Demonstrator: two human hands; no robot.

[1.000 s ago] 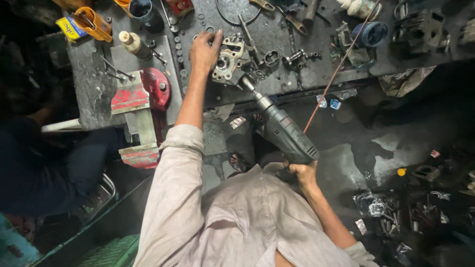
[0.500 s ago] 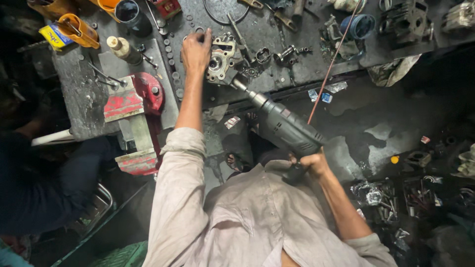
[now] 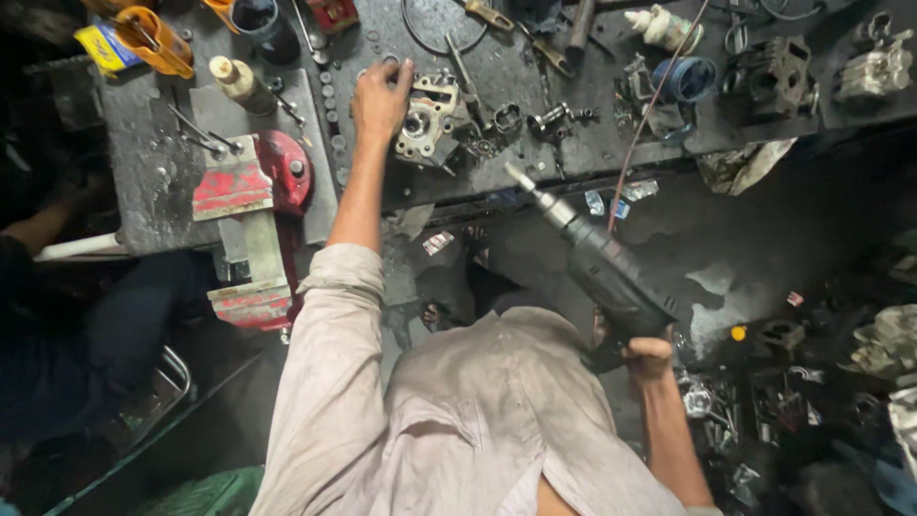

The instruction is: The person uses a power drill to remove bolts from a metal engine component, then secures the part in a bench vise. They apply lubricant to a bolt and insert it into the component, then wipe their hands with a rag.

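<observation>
Power drill (image 3: 611,272) | right hand (image 3: 648,355) fingers gripping | left hand (image 3: 380,100) spread beside engine part (image 3: 427,119) | greasy workbench (image 3: 153,182)

Red vise (image 3: 250,186), dark-grey drill (image 3: 611,272), orange cup (image 3: 153,40)

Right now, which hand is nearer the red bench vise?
Left. The left hand rests on the workbench beside the red bench vise; the right hand grips the power drill, off the bench.
</observation>
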